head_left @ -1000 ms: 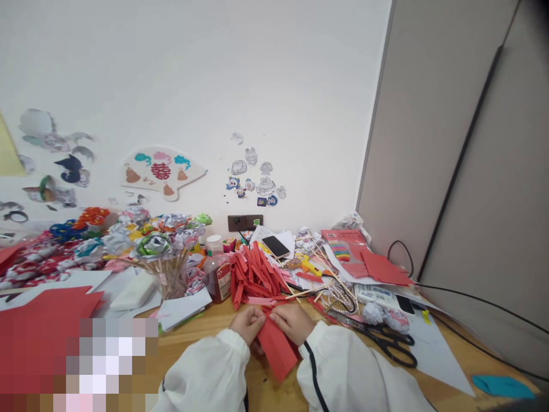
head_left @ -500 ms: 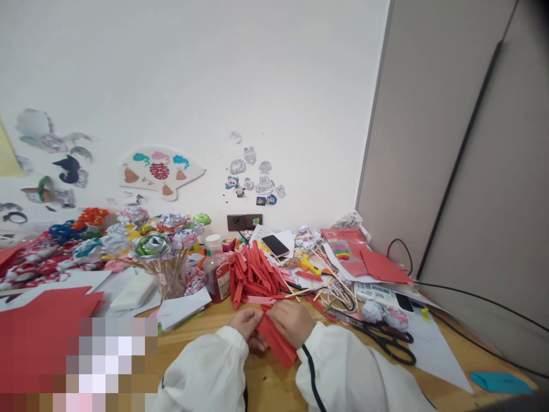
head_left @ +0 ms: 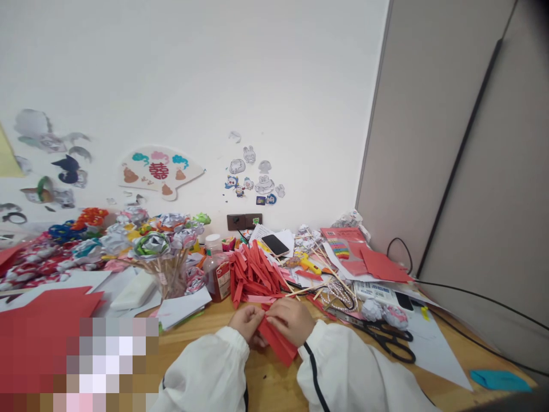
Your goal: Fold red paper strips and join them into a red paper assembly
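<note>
A piece of red paper (head_left: 279, 344) with crease lines slants down to the right between my hands, just above the wooden table. My left hand (head_left: 247, 324) pinches its upper left edge, with some fingers tucked beneath. Over the paper's top part lies my right hand (head_left: 292, 318), its fingers bent and closed on the sheet. The fingertips of both hands nearly meet at the upper edge. Just behind them is a heap of folded red paper strips (head_left: 256, 273). A bottle with a white cap (head_left: 218, 274) stands left of that heap.
Black-handled scissors (head_left: 386, 337) lie right of my right sleeve. Behind are a phone (head_left: 275, 245), a yellow glue gun (head_left: 309, 264) and bead strings (head_left: 338, 296). Paper flowers (head_left: 153, 244) on sticks stand at left. Red sheets (head_left: 47, 309) lie at the left edge.
My right hand's fingers have shifted slightly up and left along the red paper. The paper stays between both hands, and the things around are unmoved.
</note>
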A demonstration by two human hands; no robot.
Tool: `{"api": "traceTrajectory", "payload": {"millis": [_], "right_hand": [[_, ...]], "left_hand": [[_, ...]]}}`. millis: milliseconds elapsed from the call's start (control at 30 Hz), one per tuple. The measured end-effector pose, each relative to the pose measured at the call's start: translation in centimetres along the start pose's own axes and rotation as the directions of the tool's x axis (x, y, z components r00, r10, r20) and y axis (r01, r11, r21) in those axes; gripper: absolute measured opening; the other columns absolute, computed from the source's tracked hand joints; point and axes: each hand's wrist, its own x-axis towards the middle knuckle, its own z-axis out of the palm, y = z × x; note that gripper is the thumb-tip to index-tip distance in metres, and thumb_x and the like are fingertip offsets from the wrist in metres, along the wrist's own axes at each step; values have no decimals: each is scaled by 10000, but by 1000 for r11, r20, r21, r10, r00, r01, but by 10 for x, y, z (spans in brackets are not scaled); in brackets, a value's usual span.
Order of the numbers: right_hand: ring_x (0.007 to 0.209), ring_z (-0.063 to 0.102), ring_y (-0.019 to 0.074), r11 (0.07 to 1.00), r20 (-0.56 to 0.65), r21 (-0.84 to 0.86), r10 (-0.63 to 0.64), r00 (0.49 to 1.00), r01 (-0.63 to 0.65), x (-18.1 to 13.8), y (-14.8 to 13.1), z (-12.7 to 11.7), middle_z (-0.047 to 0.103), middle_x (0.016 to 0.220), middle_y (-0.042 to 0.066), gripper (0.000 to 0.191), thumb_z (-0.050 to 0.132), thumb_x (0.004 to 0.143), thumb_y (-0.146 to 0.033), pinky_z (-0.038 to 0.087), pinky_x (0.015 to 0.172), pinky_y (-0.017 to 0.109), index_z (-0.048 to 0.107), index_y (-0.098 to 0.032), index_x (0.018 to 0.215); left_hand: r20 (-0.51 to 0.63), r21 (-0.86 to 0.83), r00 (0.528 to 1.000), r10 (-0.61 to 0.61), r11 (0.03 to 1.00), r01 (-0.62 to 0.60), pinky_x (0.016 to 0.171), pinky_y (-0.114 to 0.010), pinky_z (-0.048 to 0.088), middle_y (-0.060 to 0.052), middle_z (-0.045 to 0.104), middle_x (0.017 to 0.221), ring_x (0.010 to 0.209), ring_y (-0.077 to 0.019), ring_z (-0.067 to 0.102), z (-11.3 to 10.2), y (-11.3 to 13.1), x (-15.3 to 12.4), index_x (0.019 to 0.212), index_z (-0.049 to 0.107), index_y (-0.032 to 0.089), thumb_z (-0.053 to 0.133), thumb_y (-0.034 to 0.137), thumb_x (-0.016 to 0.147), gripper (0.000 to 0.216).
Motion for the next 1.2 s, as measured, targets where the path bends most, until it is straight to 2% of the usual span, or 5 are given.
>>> {"api": "traceTrajectory", "payload": {"millis": [67,167,267,933,1200], "right_hand": [[694,498,122,981,-23,117,155,988,-152,0,2,4,577,732,30,149,447,730,-239,388,651,242,571,-168,767],[602,509,111,880,36,315,364,931,-356,-1,8,12,579,664,22,139,501,682,-256,402,561,217,583,-148,713],[566,514,108,761,102,468,457,883,-448,-1,14,18,577,621,19,162,520,656,-271,406,530,208,587,-126,686],[603,524,121,679,162,556,477,864,-479,-1,15,17,587,639,34,171,539,629,-267,411,572,219,604,-120,689],[576,502,108,695,168,541,463,870,-474,0,17,16,567,607,15,160,529,635,-266,392,551,209,596,-126,674]], "left_hand": [[-20,32,999,34,999,-34,280,-189,344,75,503,307,274,-115,491,2,2,-1,600,365,192,516,532,522,380],[-39,84,996,77,994,-73,275,-188,340,77,499,313,275,-115,493,3,3,-2,586,373,191,514,516,534,358],[-49,115,994,101,989,-94,266,-180,318,77,493,312,271,-112,489,3,3,-2,578,380,190,510,502,548,340],[2,111,998,55,992,-55,292,-208,390,65,512,308,295,-130,515,1,-1,0,610,375,190,490,485,569,320],[-25,301,984,178,940,-163,295,-206,366,64,496,324,293,-130,509,2,2,-3,572,382,188,446,459,608,281]]}}
